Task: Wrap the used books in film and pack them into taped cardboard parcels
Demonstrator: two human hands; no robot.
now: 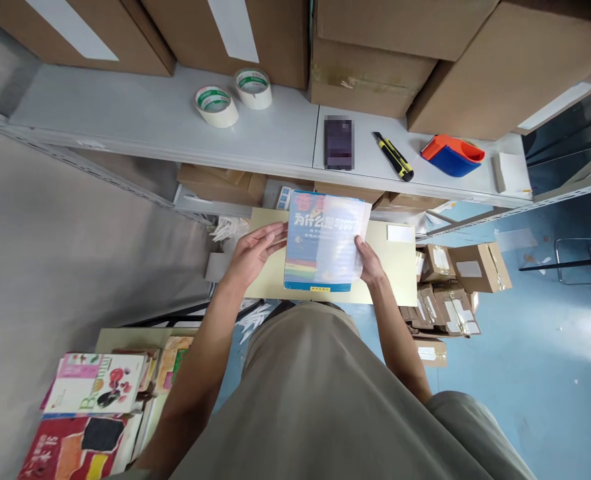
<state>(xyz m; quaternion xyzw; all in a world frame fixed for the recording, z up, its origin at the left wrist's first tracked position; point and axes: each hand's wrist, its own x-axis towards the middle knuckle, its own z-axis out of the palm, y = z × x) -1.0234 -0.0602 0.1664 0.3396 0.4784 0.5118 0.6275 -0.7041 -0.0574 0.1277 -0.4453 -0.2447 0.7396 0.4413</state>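
A book [301, 257] with a blue, red and yellow cover and Chinese lettering is held up in front of me. A translucent whitish sheet or film [339, 247] lies over the right part of its cover. My right hand [370, 263] grips the book's right edge, thumb on the front and the other fingers hidden behind. At the left edge is my left hand [258, 250], open, its fingers stretched toward the book; whether the fingertips touch it I cannot tell. Beneath the book is a pale yellow board-like surface [395, 273] with a white label [399, 233].
On the grey shelf [140, 120] ahead are two tape rolls [216, 107], a blurred-out phone [339, 143], a box cutter [394, 157] and an orange-and-blue tape dispenser [453, 155]. Large cartons [365, 73] line its back. Books [95, 383] are stacked at lower left, small cartons [448, 310] at right.
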